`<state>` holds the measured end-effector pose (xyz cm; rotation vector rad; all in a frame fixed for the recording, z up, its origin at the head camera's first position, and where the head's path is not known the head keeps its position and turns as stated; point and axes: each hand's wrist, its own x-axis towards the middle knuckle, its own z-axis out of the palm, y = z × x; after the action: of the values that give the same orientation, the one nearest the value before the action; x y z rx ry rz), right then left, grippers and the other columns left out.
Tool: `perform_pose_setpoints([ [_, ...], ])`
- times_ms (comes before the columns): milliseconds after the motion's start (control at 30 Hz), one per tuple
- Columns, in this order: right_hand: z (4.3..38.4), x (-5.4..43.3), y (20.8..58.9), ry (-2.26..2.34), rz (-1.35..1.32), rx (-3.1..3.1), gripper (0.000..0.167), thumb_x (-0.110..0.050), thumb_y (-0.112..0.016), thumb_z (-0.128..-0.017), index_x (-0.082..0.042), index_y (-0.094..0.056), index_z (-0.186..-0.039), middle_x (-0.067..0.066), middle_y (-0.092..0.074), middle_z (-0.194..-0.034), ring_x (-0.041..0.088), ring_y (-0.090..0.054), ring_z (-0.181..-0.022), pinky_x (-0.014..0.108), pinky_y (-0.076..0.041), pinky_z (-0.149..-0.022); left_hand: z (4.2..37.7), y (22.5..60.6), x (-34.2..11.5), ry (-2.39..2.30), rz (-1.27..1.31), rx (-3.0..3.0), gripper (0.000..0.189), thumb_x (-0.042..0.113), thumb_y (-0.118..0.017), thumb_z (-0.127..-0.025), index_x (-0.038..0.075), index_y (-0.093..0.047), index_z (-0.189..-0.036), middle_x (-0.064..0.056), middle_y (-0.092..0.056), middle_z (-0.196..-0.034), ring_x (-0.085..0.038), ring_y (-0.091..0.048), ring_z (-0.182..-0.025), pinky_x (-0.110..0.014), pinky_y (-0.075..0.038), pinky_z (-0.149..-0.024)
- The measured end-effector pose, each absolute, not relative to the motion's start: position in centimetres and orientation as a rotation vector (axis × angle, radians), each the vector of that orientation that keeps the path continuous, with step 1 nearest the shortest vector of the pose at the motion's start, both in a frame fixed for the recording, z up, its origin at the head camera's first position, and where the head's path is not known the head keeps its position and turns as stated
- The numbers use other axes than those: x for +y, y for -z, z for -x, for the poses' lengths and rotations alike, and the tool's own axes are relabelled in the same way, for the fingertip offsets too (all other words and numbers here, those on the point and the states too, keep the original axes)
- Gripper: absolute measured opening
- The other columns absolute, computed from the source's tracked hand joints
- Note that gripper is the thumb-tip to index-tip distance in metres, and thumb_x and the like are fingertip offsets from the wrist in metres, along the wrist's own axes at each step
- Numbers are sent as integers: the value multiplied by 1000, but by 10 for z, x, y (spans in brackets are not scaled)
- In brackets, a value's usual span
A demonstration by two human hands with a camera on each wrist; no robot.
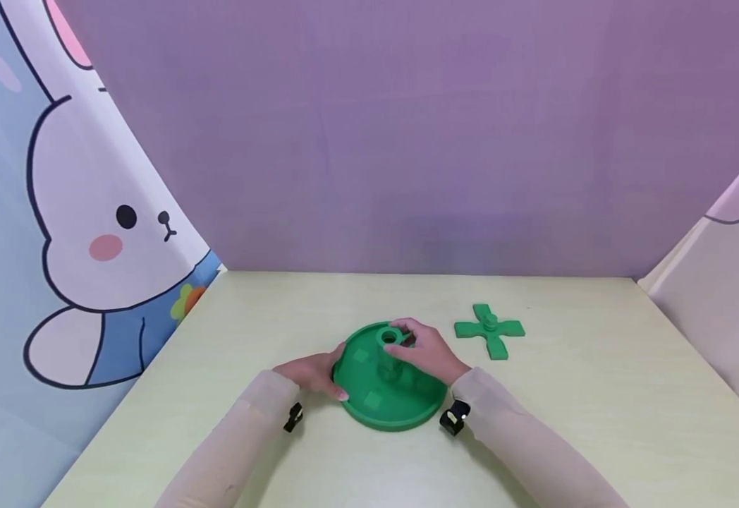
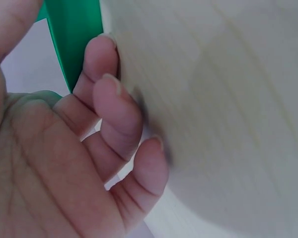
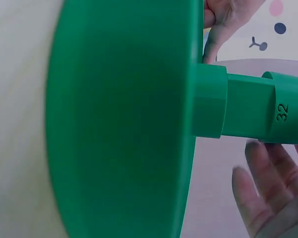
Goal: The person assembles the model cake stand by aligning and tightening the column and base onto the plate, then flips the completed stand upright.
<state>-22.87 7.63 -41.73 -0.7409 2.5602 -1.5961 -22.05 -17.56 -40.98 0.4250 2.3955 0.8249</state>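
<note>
A round green plastic dish (image 1: 395, 415) with a raised rim rests on the table. Lighter square patches show on its floor. From its middle rises an upright green post (image 1: 390, 365) with a hollow round top. In the right wrist view the post (image 3: 248, 106) looks stepped, and its wider end section bears the number 32. My right hand (image 1: 431, 354) holds that top section between thumb and fingers. At the dish's left edge my left hand (image 1: 312, 372) grips the rim; its lower fingers (image 2: 118, 116) curl close to the tabletop in the left wrist view.
A flat green cross-shaped piece (image 1: 499, 329) with a round knob at its centre lies on the table, right of and beyond the dish. The pale wooden table (image 1: 598, 395) meets a purple cloth (image 1: 439, 141) at the back. Printed rabbit cloth (image 1: 84, 190) hangs at the left.
</note>
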Motion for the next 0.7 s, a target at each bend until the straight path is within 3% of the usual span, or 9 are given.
perform_pose_setpoints([
  [133, 229, 74, 418, 1562, 668, 2628, 45, -29, -73, -87, -3, -58, -120, 4, -62, -105, 22, -57, -97, 37, -50, -81, 222, 412, -175, -834, -441, 2389, 111, 19, -81, -78, -2, -2, -152, -21, -38, -144, -34, -35, -133, -50, -30, -108],
  [300, 229, 77, 423, 1594, 750, 2571, 51, -24, -66, -92, -1, -50, -135, 16, -55, -129, 27, -54, -110, 43, -49, -88, 225, 415, -175, -827, -481, 2385, 111, 20, -81, -78, -2, -1, -152, -21, -37, -145, -34, -34, -133, -49, -30, -108],
  [433, 230, 81, 428, 1629, 870, 2472, 52, -17, -59, -96, 3, -43, -141, 21, -45, -140, 31, -54, -114, 40, -49, -89, 225, 414, -176, -790, -503, 2387, 111, 22, -80, -79, -4, 0, -151, -22, -33, -148, -34, -31, -136, -49, -28, -109],
  [533, 231, 81, 427, 1615, 908, 2462, 52, -17, -60, -95, 4, -43, -141, 21, -47, -139, 31, -56, -111, 37, -50, -87, 225, 412, -175, -745, -493, 2397, 111, 24, -79, -80, -4, 1, -151, -22, -31, -149, -34, -30, -137, -49, -27, -110],
  [700, 232, 82, 427, 1606, 869, 2485, 51, -18, -62, -94, 4, -48, -137, 15, -60, -119, 26, -58, -99, 35, -51, -81, 226, 413, -174, -714, -469, 2415, 110, 25, -79, -80, -4, 0, -151, -22, -33, -148, -34, -31, -136, -49, -28, -109],
])
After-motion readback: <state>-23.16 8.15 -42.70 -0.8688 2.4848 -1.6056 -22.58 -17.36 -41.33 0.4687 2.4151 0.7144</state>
